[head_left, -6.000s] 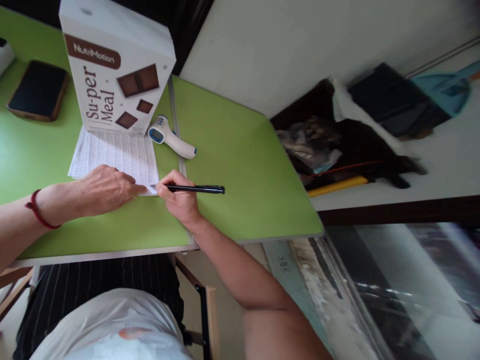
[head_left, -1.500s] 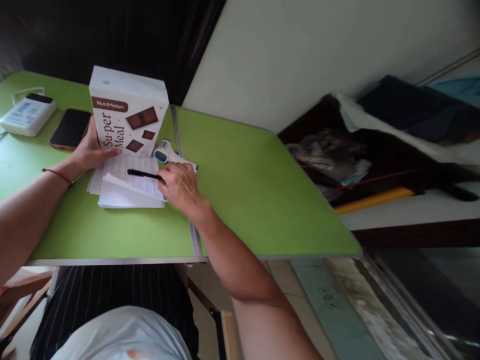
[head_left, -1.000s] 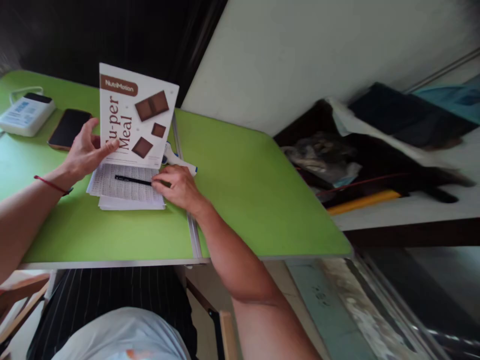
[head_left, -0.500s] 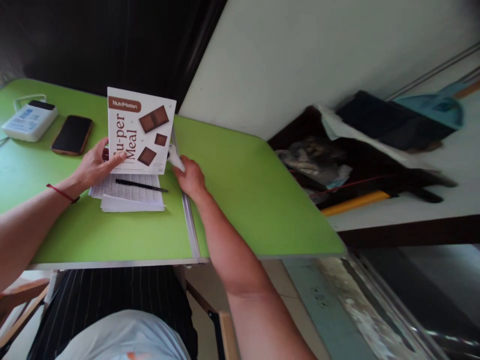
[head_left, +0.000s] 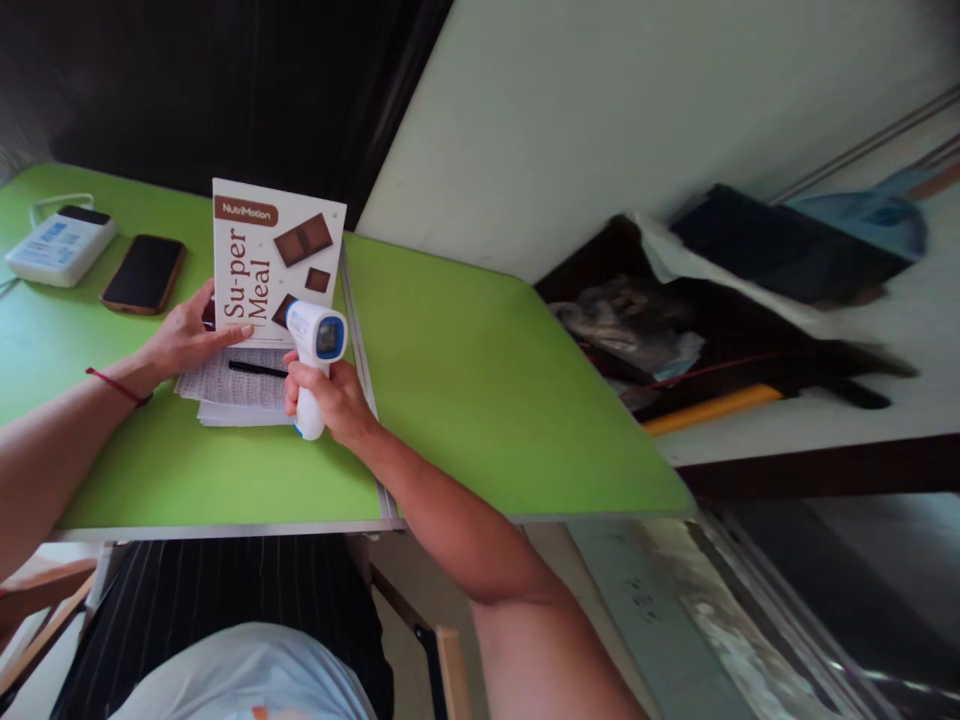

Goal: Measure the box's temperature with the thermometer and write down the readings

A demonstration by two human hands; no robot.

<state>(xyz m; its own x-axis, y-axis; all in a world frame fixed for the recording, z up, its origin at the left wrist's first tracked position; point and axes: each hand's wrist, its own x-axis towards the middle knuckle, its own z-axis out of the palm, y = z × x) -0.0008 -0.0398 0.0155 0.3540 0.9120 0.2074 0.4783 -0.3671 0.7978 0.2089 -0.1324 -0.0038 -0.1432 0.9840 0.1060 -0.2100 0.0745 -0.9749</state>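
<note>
My left hand (head_left: 187,333) grips the lower left side of a white box (head_left: 247,240) printed "NutriMotion Su-per Meal" with brown chocolate pieces. The box stands upright, its front towards me. In my right hand (head_left: 339,398) is a white and blue infrared thermometer (head_left: 309,345), its small screen facing me and its body in front of the box's lower right corner. Below the box lies a stack of printed papers (head_left: 225,385). A black pen (head_left: 253,368) rests on the papers, its right end hidden behind my right hand.
On the green table (head_left: 465,380), a phone (head_left: 145,273) and a white device with a cable (head_left: 64,243) lie at the left. A dark panel (head_left: 187,90) rises behind. Blurred items fill a wall shelf (head_left: 637,320) at the right. A metal seam crosses the tabletop.
My right hand has brought the thermometer out from behind the box's right side to its front, moving left and towards me. The box has barely shifted in my left hand.
</note>
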